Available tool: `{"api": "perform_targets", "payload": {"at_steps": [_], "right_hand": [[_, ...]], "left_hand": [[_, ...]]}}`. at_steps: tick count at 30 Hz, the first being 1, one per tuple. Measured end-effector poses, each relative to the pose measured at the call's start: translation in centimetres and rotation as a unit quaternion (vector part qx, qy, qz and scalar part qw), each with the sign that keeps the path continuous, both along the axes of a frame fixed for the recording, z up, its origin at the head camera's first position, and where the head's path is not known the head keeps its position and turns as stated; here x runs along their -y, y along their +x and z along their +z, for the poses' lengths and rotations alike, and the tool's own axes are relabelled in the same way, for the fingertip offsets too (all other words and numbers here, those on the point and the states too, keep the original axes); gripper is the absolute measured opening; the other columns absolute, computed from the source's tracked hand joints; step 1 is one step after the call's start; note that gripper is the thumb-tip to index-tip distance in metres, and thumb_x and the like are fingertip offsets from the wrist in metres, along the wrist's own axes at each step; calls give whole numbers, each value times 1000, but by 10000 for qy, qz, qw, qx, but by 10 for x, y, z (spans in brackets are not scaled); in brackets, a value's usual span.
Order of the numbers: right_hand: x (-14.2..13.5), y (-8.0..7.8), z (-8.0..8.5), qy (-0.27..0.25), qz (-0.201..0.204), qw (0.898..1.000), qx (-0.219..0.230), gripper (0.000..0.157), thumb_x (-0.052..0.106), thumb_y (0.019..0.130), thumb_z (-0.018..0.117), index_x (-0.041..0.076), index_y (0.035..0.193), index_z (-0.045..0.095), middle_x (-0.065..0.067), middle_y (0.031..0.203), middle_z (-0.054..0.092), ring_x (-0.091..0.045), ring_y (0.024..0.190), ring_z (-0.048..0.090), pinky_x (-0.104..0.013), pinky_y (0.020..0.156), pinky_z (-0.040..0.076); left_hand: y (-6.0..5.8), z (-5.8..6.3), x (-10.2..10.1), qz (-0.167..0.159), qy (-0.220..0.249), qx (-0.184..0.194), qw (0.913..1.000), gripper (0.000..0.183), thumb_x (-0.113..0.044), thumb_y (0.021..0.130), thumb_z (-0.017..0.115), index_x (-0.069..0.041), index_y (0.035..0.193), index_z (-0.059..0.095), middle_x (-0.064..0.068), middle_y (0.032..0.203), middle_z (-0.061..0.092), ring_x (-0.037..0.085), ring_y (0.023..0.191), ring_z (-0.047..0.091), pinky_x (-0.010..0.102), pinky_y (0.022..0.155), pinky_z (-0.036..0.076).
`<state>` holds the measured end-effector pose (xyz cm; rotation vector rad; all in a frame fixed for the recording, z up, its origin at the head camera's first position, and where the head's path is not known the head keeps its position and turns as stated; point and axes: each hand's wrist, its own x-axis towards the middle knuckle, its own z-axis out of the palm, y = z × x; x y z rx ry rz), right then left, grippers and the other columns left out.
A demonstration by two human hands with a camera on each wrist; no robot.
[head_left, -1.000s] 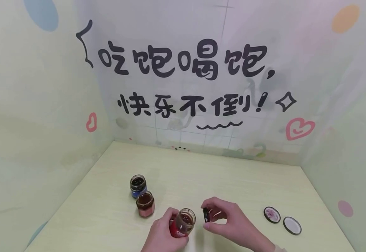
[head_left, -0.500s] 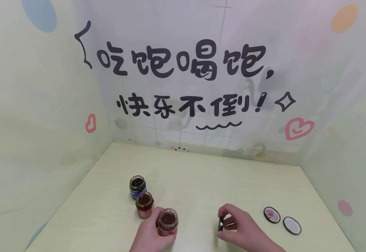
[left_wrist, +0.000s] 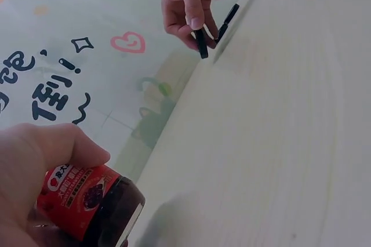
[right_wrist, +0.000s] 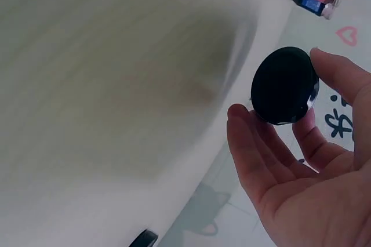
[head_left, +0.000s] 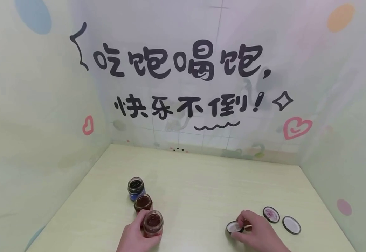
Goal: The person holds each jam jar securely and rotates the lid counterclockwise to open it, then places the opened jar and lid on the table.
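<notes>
My left hand (head_left: 135,235) grips an uncapped jam jar (head_left: 153,223) with dark red contents; its red fruit-printed label (left_wrist: 78,195) shows in the left wrist view. The jar is at the left front, just before a second uncapped jar (head_left: 143,202), which it partly hides. Whether its base touches the table is hidden. On the right, my right hand (head_left: 260,230) pinches a black-rimmed jar lid (head_left: 233,227) by its edge, pale inner side tilted upward. The lid's black outer face (right_wrist: 284,87) faces the right wrist camera.
Behind the second jar stands an uncapped jar with a blue label (head_left: 136,189). Two lids lie inner side up at the right, one stained purple (head_left: 271,214), the other white (head_left: 291,225). Printed fabric walls (head_left: 183,80) enclose the pale table (head_left: 189,182) at the back and sides.
My left hand has carried the red jar leftward to the other jars. My right hand has moved right with the lid, tipping it from edge-on to inner side up near the other lids.
</notes>
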<state>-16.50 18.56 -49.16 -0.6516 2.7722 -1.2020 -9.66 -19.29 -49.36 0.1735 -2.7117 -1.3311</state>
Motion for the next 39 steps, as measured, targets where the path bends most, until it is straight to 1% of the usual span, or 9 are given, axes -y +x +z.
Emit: {"api": "perform_targets", "payload": {"at_steps": [4,7,12,16,22,27,32,37,39], "right_hand": [[-10,3,0,547,-457,9974,-70,32,47,65,76,28,76,52,16,85,58,-2,83,55,-26,71,49],[-17,4,-1,966,-664,9929,-220,33,51,64,75,31,70,50,22,88,57,0,83,53,-26,70,47],[-26,3,-1,1313,-647,9880,-494,38,46,65,77,28,61,43,22,84,57,1,78,52,-22,66,43],[-31,2,-2,1407,-577,9870,-515,39,42,65,78,25,60,43,20,82,55,1,74,50,-20,64,41],[-35,2,-4,1406,-700,9865,-467,35,44,61,79,29,73,51,19,79,53,0,75,51,-23,69,46],[-39,0,-8,1551,-725,9839,-507,41,51,59,78,32,89,57,21,87,52,0,82,51,-25,74,46],[-43,-3,-10,1713,-709,9810,-577,46,56,57,76,33,92,59,21,93,51,-3,88,51,-28,77,45],[-45,-6,-8,1900,-751,9772,-577,50,60,54,75,32,92,61,17,95,50,-6,86,51,-33,75,45],[-46,-7,-8,1968,-735,9760,-567,50,61,53,74,31,92,61,15,94,49,-6,85,50,-33,73,45]], "left_hand": [[0,-2,7,214,4,-92,9997,56,-32,58,84,-36,104,51,-16,84,63,4,71,54,26,69,43],[1,-4,11,345,-13,-100,9994,55,-34,57,84,-39,102,51,-18,86,63,3,74,55,27,71,43],[4,-6,17,462,-9,119,9989,55,-41,56,84,-42,100,51,-22,90,61,0,85,56,29,79,43],[6,-4,20,443,134,292,9985,56,-41,55,84,-41,101,52,-20,94,62,1,92,56,32,84,42],[9,0,25,546,240,395,9974,59,-34,55,85,-38,104,52,-18,96,62,4,95,55,34,86,40],[12,0,31,656,315,491,9961,59,-35,55,85,-36,104,54,-17,93,62,5,91,55,33,85,41],[9,-1,40,812,184,397,9957,58,-35,55,85,-37,103,53,-17,93,62,4,93,55,34,87,40],[5,-1,49,957,53,259,9951,61,-39,55,84,-34,107,52,-13,98,63,8,97,56,36,87,40],[2,-3,54,984,-70,52,9951,62,-38,55,85,-32,108,52,-11,99,63,11,97,56,36,86,41]]}}
